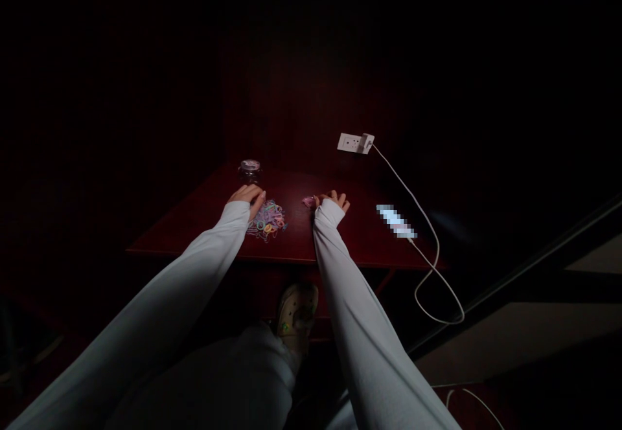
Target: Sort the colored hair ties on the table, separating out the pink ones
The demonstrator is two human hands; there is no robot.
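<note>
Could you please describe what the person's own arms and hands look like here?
Both arms are in long, plain, pale grey sleeves; the left sleeve and right sleeve look soft, lightly creased, and reach the wrists. No markings or cables show on them. The left hand and right hand wear no gloves; small details such as rings are too dim to tell.

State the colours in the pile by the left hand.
The pile is mostly purple, with pink, yellow and green, in the head view.
</note>
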